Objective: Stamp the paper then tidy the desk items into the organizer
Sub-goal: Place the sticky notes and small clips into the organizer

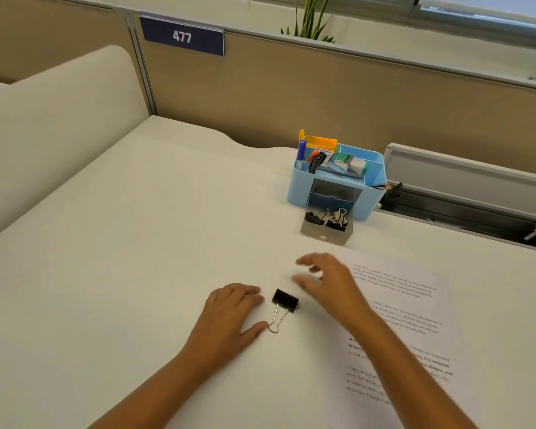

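On the tabletop, near edge: a black binder clip [285, 300] lies flat between the two hands, its wire handle pointing back toward the person.
Left hand [229, 314]: palm down on the tabletop [136, 243], grip released — fingertips just beside the clip's black body, thumb tip at the end of the wire handle; whether they touch it cannot be told.
Right hand [325, 281]: blurred, above the surface just beyond the clip, fingers spread and holding nothing.
Paper [415, 311]: a printed sheet lying flat to the right, partly under the right forearm.
Organizer [334, 178]: light blue, farther back and right, well apart from the hands; pens, an orange item and small boxes stand in its top compartments.
Drawer [326, 231]: a clear tray pulled out in front of the organizer, with several binder clips [328, 218] inside.
Surface: white, plain, with a wavy far edge.
Room: beige cubicle partitions — a blue sign [182, 36] reads 477; plant leaves [310, 20] show above the partition, beneath a window.
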The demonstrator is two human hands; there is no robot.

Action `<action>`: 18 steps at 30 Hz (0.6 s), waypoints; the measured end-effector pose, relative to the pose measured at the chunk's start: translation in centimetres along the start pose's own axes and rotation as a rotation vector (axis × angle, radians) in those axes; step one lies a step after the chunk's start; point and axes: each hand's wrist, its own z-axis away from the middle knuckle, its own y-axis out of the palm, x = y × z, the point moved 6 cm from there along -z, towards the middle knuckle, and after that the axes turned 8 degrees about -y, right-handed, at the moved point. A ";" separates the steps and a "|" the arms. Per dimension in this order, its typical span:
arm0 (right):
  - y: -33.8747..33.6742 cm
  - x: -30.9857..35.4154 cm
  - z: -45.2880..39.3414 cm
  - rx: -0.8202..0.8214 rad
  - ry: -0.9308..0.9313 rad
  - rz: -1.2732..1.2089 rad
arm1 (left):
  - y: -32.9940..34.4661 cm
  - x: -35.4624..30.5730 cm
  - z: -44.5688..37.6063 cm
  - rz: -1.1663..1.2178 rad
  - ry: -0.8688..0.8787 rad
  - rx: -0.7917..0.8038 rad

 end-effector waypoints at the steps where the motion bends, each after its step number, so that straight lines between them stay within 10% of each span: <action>1: 1.2 0.2 0.9 0.035 -0.008 -0.007 | 0.0 0.0 0.0 0.000 -0.002 0.000; 18: 4.4 0.6 2.5 0.006 -0.062 0.310 | 0.2 0.1 0.0 0.000 0.011 -0.009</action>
